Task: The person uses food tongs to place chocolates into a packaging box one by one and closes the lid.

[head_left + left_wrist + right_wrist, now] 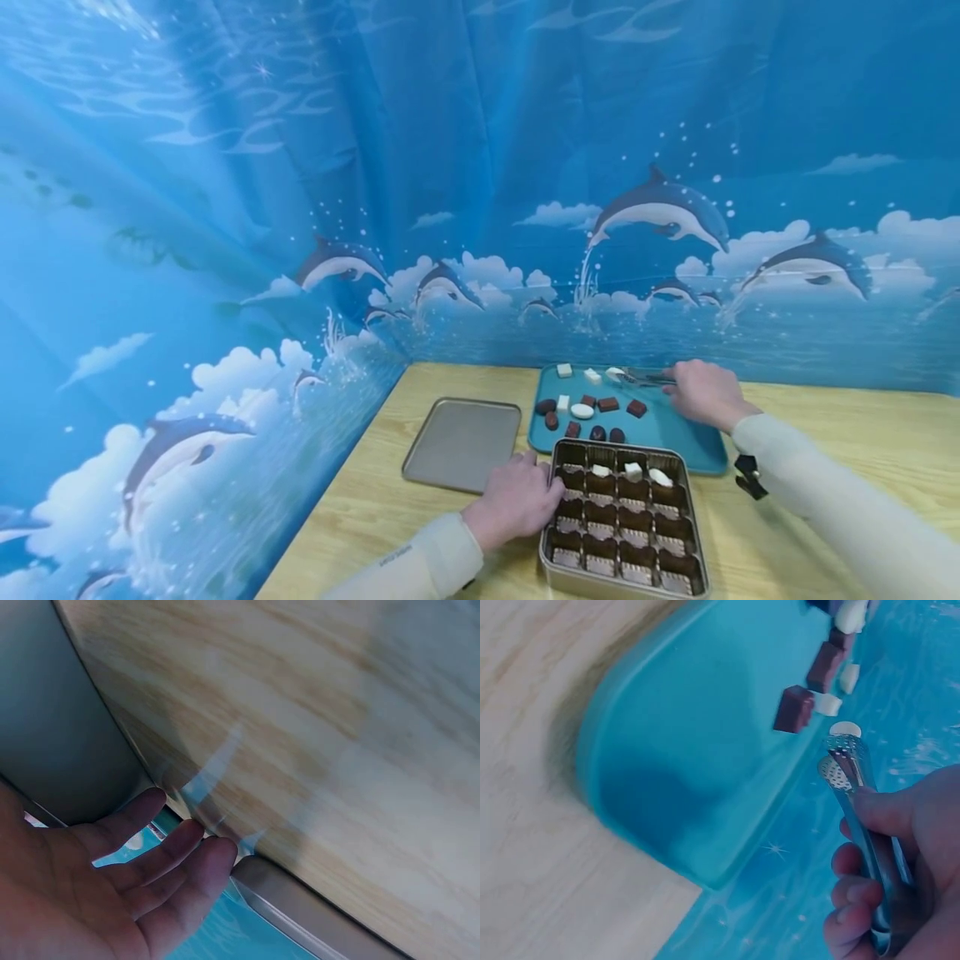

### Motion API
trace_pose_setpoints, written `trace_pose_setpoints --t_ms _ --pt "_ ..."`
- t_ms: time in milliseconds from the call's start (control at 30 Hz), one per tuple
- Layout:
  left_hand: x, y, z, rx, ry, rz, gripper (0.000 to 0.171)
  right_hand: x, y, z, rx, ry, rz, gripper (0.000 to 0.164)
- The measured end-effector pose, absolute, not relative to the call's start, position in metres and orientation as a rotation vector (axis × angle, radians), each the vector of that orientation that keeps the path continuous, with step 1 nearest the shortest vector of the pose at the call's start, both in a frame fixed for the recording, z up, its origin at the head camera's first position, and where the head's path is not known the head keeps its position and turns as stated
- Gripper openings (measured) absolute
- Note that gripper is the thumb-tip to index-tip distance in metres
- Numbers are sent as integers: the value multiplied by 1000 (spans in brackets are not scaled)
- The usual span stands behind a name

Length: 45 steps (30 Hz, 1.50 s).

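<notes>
My right hand (703, 392) grips metal tongs (870, 851) over the far side of a teal tray (686, 446). Right at the tongs' perforated tips is a white oval chocolate (845, 730); the tips stand slightly apart in the right wrist view. More white chocolates (582, 411) and dark brown chocolates (608, 404) lie on the tray. My left hand (517, 497) rests against the left side of a square metal tin (551, 571), fingers relaxed in the left wrist view. A brown divided insert fills the tin, with white chocolates (633, 471) in several far compartments.
A flat metal lid (461, 442) lies on the wooden table (360, 508) left of the teal tray. Behind the table hangs a blue dolphin-print curtain (480, 167), which also runs down the left side. The tin stands close in front of the tray.
</notes>
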State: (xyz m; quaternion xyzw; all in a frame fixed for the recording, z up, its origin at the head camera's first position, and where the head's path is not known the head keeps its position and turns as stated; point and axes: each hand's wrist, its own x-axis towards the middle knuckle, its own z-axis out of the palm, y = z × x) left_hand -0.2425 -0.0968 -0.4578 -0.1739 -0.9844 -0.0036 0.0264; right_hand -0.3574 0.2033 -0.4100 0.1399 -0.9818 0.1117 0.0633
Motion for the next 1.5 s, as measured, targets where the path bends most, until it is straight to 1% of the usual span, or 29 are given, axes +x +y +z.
trace_pose_setpoints --t_ms 167,367,667,867,1033,1167,1500 --pt "-247 -98 -456 -542 -3031 -25 57 -339 209 -393 471 -2949 389 35" --pt "-249 -99 -452 -549 -3008 -17 54 -309 205 -379 577 -2902 363 39" --pt "-248 -101 -451 -541 -3020 0 55 -269 179 -371 725 -2850 347 38" --pt "-248 -100 -450 -548 -3011 10 56 -251 161 -371 783 -2835 335 36" --pt "-247 -99 -451 -544 -3014 20 56 -245 154 -375 797 -2835 362 35" --pt "-246 -98 -452 -543 -3020 45 56 -248 156 -378 791 -2814 364 34" --pt "-243 -96 -455 -546 -3039 51 57 -275 164 -392 688 -2838 328 36"
